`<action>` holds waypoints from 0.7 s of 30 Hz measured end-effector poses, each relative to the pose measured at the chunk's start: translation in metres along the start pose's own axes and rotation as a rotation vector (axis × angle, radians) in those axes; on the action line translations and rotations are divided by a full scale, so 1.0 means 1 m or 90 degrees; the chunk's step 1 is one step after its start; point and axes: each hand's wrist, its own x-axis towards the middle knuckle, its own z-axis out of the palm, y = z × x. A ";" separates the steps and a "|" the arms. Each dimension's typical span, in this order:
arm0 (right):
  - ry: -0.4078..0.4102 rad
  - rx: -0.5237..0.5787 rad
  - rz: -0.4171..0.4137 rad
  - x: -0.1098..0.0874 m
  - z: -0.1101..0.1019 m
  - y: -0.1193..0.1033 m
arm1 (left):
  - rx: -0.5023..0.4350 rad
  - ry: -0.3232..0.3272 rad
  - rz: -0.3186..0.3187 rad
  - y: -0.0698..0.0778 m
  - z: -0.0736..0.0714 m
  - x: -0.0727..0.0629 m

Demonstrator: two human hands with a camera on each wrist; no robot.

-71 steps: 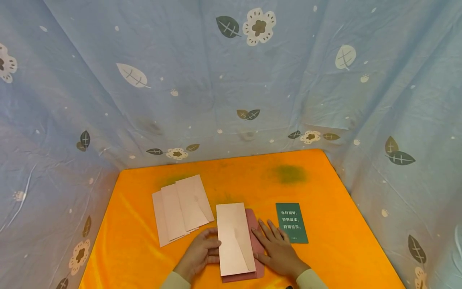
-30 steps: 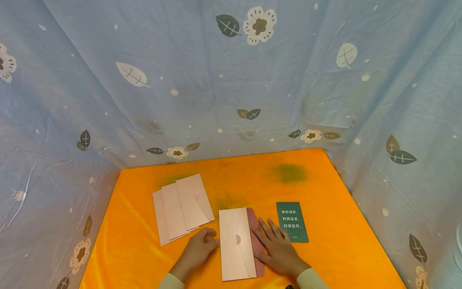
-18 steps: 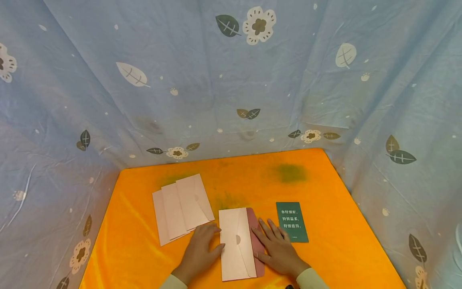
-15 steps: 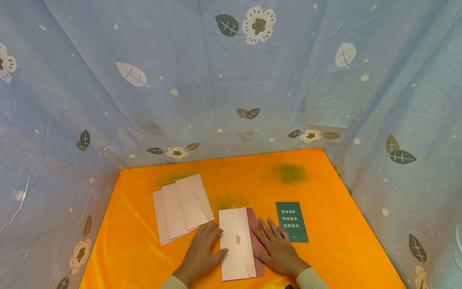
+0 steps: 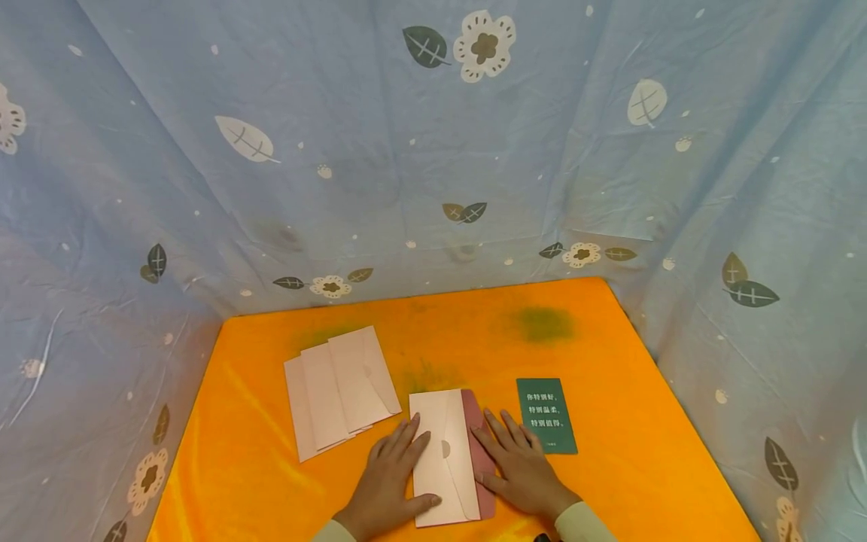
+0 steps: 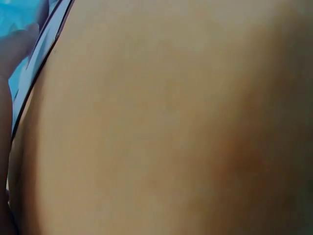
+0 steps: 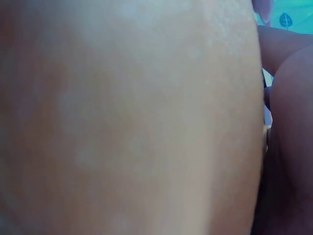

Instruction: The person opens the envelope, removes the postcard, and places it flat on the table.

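A pale pink envelope (image 5: pixel 448 459) lies in the front middle of the orange cloth in the head view, its flap side up with a half-round mark. Under it is a dark pink paper piece (image 5: pixel 485 493), showing as a strip with slanted corners along the right side. My left hand (image 5: pixel 387 482) rests with extended fingers and thumb on the envelope's left part. My right hand (image 5: pixel 524 473) lies flat, thumb and fingertips on the dark pink strip. Skin fills most of both wrist views, and a pale envelope edge (image 6: pixel 41 54) shows at the left wrist view's upper left.
Several overlapping pale pink envelopes (image 5: pixel 348 384) lie fanned at the left. A dark green card (image 5: pixel 549 415) with white writing lies right of the right hand. Blue patterned curtains (image 5: pixel 433 150) stand round the back and sides of the orange tabletop (image 5: pixel 467 324).
The pale envelope has come down nearer to me, squarely onto the dark pink piece. My left hand let go of its edge, then moved onto its top. My right hand stayed put.
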 end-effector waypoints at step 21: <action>0.028 0.003 -0.008 -0.002 0.005 0.002 | 0.100 0.001 0.033 0.000 0.005 0.000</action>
